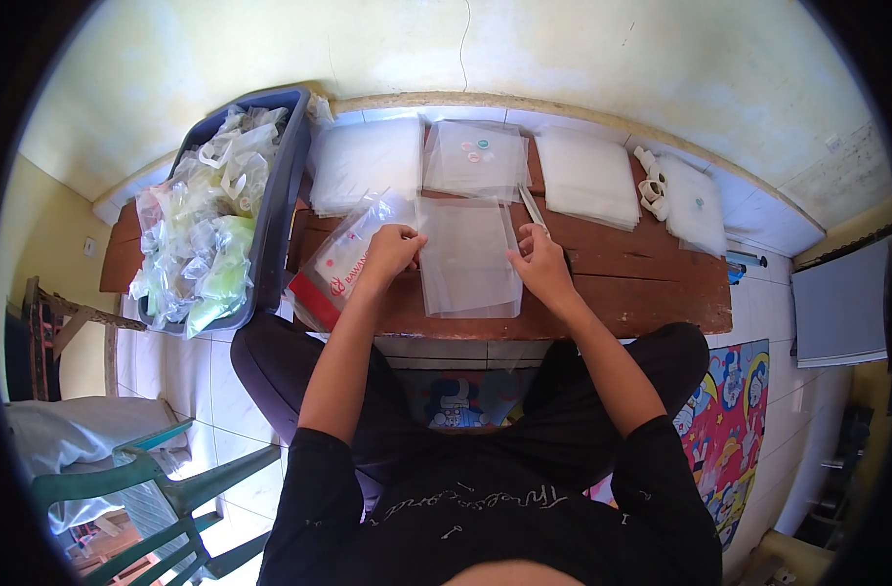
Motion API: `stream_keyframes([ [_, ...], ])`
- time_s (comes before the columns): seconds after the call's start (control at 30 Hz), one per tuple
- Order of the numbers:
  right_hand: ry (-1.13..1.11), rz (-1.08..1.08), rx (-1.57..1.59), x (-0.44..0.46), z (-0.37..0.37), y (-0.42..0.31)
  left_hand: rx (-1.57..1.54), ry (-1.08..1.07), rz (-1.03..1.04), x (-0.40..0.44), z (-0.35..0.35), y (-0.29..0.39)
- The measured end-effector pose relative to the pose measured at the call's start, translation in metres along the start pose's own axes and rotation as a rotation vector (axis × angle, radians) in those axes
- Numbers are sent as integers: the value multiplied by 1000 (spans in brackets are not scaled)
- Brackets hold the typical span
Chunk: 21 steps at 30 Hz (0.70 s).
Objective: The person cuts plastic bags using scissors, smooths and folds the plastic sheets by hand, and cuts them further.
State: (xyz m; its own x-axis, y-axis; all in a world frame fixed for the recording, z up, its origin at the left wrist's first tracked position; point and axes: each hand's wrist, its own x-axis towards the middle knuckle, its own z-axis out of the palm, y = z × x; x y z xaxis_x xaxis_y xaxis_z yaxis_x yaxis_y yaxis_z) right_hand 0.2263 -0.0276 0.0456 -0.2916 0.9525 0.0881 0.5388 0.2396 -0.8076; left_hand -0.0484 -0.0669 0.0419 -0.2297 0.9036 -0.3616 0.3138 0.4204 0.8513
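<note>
A small stack of clear plastic bags [470,262] lies flat on the wooden table in front of me. My left hand [397,251] is closed, its fingers pinching the left edge of these bags. My right hand [545,266] is at their right edge, thumb and fingertips against the plastic. A pair of scissors [531,207] with pale blades pointing away from me is held in this hand; part of the dark handle shows behind the fingers. Under my left wrist lies a clear bag with red print [343,262].
Behind are stacks of clear bags, left [368,161] and right [587,174], and a middle stack [454,156] bearing small round stickers. A grey tub [282,186] of crumpled plastic stands left. White strips [651,186] lie near another stack [695,200]. A green chair [177,488] is lower left.
</note>
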Motion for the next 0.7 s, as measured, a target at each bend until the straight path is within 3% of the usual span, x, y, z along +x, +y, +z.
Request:
stream_keyframes([
  [0.17,-20,-136,-205,-2,5,1,43,44,74,4,1,-6],
  [0.4,13,-121,-146,-5,13,1,208,95,111,2,-1,-8],
  [0.7,-31,65,-20,-11,21,-4,263,61,99,-1,2,-4],
])
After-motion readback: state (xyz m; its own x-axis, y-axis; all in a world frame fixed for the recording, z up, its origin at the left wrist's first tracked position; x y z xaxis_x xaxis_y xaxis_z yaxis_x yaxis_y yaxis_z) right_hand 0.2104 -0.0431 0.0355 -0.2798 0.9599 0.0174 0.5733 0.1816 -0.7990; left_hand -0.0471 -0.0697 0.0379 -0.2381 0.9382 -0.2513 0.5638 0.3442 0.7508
